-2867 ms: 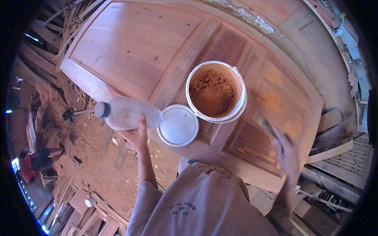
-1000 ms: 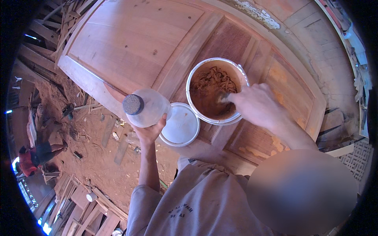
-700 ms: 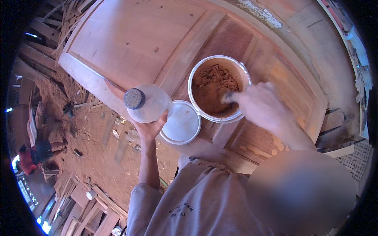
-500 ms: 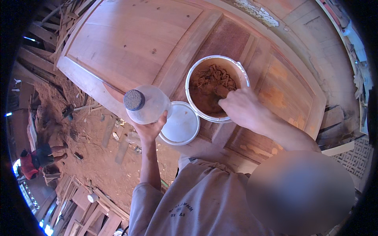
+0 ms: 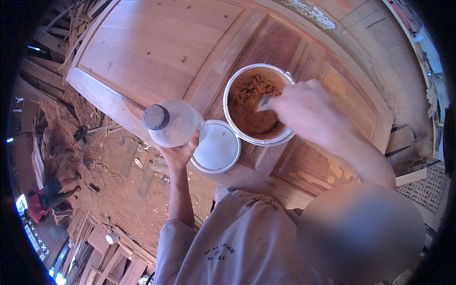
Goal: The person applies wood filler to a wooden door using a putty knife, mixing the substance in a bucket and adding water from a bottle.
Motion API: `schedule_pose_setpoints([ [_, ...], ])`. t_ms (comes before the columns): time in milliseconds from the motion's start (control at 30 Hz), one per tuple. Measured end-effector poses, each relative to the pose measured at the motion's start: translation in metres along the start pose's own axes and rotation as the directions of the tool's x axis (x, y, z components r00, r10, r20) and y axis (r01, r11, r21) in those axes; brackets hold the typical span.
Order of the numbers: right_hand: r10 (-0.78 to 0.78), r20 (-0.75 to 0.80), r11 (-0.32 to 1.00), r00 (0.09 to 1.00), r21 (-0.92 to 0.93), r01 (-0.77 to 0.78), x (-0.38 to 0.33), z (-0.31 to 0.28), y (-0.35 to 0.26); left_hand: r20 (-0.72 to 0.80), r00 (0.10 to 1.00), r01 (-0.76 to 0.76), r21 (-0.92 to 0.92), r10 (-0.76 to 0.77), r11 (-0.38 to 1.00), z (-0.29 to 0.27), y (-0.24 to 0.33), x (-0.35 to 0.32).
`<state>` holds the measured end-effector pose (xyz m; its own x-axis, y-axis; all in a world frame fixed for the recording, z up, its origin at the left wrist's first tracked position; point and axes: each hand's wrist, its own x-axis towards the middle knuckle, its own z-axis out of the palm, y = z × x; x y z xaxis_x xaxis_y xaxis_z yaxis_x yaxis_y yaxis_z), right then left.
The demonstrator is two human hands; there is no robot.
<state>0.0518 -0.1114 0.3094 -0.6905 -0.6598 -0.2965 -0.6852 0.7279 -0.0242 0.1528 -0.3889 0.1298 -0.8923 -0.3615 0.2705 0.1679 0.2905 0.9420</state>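
My left hand [image 5: 179, 153] grips a clear plastic bottle [image 5: 178, 124] with a dark, grainy-topped cap [image 5: 156, 117]; the bottle is tilted, its cap toward the left. A white bucket [image 5: 227, 110] stands on the wooden panel and holds brown paste [image 5: 251, 107], crumbly and lumpy at the far side, smoother nearer me. Over the bucket's right rim, my motion-blurred right hand [image 5: 306, 107] is closed around a small pale flat-ended tool [image 5: 264, 103]. Its end is down in the bucket; my fingers hide the handle. Beside the bucket lies a round white lid [image 5: 216, 147].
The large wooden panelled door [image 5: 161, 52] lies flat beneath the bucket, with orange-brown patches [image 5: 335, 168] on its right part. Scrap wood [image 5: 102, 247] and sawdust cover the ground at left. Another person [image 5: 45, 199] in red is at the far left.
My right hand has risen and shifted right within the bucket's opening, bringing the tool's pale end into sight. My left hand and the bottle have moved slightly left and up.
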Motion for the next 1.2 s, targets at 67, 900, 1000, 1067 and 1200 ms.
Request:
schedule_pose_setpoints([
  [67,-0.036,0.141,0.998,0.989,-0.052,0.043,0.003,0.032,-0.008,-0.016,1.000,0.013,-0.014,-0.013,1.000,0.004,-0.001,0.001],
  [900,0.124,0.188,0.979,0.974,-0.182,-0.090,0.004,0.042,-0.010,0.026,0.999,-0.041,-0.032,0.042,0.999,0.009,0.005,-0.001],
  [1000,0.078,0.134,0.985,0.988,-0.164,-0.056,0.015,0.027,-0.010,0.012,1.000,-0.027,-0.048,0.027,0.999,0.011,0.009,-0.001],
  [1067,0.105,-0.023,0.994,0.994,-0.009,-0.106,0.017,0.020,-0.007,-0.014,0.999,-0.051,-0.034,0.050,0.998,0.011,0.012,-0.001],
  [1200,0.141,0.038,0.989,0.989,-0.046,-0.139,0.019,0.034,-0.002,-0.006,0.998,-0.062,-0.012,0.062,0.998,0.009,0.010,0.000],
])
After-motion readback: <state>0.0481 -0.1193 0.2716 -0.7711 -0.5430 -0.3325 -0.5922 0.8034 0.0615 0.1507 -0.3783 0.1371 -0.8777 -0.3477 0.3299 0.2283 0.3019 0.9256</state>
